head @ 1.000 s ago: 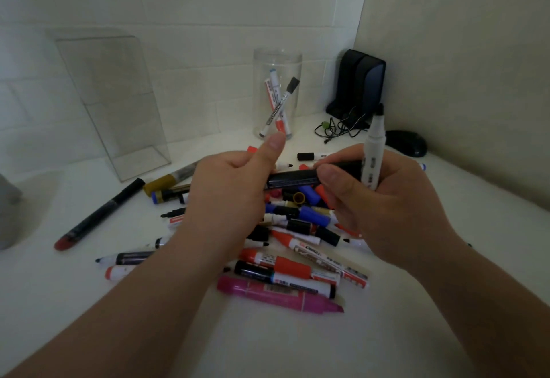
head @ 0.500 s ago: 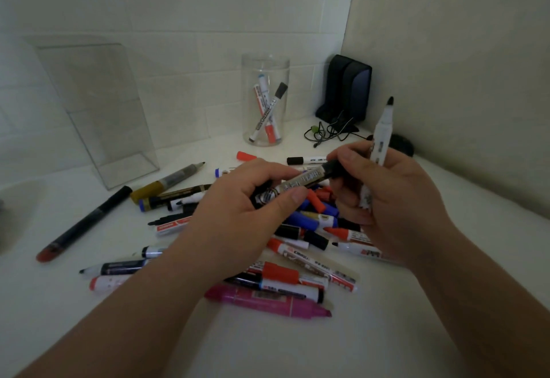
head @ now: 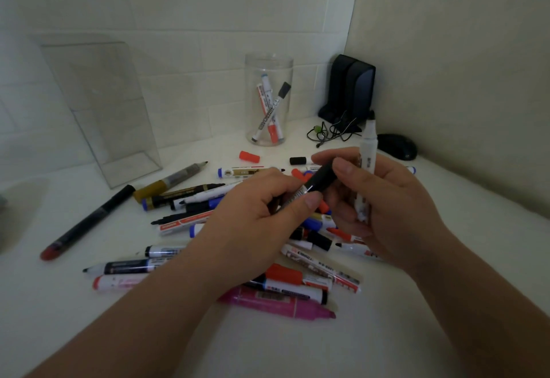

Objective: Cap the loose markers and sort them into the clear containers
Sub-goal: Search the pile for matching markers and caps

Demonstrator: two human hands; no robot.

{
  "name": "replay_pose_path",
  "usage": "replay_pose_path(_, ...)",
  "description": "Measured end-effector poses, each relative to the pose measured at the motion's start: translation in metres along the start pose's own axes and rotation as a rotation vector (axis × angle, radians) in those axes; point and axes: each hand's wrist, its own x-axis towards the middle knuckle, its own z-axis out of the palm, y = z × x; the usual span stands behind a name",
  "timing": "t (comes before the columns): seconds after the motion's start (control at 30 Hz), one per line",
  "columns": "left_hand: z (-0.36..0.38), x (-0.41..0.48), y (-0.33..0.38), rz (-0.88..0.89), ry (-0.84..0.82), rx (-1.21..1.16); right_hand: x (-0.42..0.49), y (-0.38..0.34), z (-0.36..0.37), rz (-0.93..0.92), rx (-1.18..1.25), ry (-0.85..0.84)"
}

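Above a pile of loose markers [head: 297, 288] on the white bench [head: 446, 273], the left hand [head: 256, 220] grips a black-capped marker [head: 318, 182] by its barrel. The right hand [head: 390, 208] pinches that cap and clasps a white marker [head: 368, 145] upright.

The dark marker with a pale printed label [head: 299, 196], level between the 2 hands 1 second ago, now slants with its right end raised toward the wall. The left hand [head: 256, 217] no longer has its thumb stuck up: the thumb is folded down and presses the label against the fingers. The right hand [head: 387, 208], which lay over the barrel, now pinches the black cylindrical cap [head: 321, 178] on the raised end between thumb and forefinger. Less of the label shows between the hands than 0.5 seconds ago. The white plastic marker with a black tip [head: 368, 154], which leaned right 0.5 seconds ago, stands nearly upright in the right hand again.
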Motion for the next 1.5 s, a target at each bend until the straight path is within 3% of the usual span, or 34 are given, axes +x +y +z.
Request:
replay_pose_path(0.1, 0.000, 0.001, 0.001, -0.004, 0.029, -0.063, 0.001, 0.003, -0.001, 0.004, 0.005, 0.035)
replay_pose_path(0.4, 0.002, 0.002, 0.000, -0.022, 0.139, 0.043, -0.001, -0.003, 0.030, -0.187, -0.512, 0.305)
replay_pose_path(0.57, -0.008, 0.013, 0.005, -0.079, 0.266, 0.043, 0.012, -0.010, 0.044, -0.315, -0.615, 0.321)
replay_pose_path(0.67, -0.023, 0.023, 0.015, -0.160, 0.219, -0.021, 0.028, -0.031, 0.054, -0.321, -0.685, 0.335)
replay_pose_path(0.87, -0.064, 0.045, 0.003, -0.465, 0.292, -0.465, 0.133, -0.097, 0.044, -0.467, -0.713, 0.540)
replay_pose_path(1.03, -0.060, 0.037, -0.031, -0.437, 0.115, -0.379, 0.242, -0.117, 0.035, -0.572, -0.791, 0.676)
replay_pose_path(1.27, -0.065, 0.040, -0.041, -0.346, 0.230, -0.507, 0.295, -0.065, 0.034, -0.482, -1.046, 0.544)
replay_pose_path(1.5, -0.064, 0.040, -0.052, -0.288, 0.315, -0.299, 0.294, -0.044, 0.025, -0.295, -1.256, 0.477)
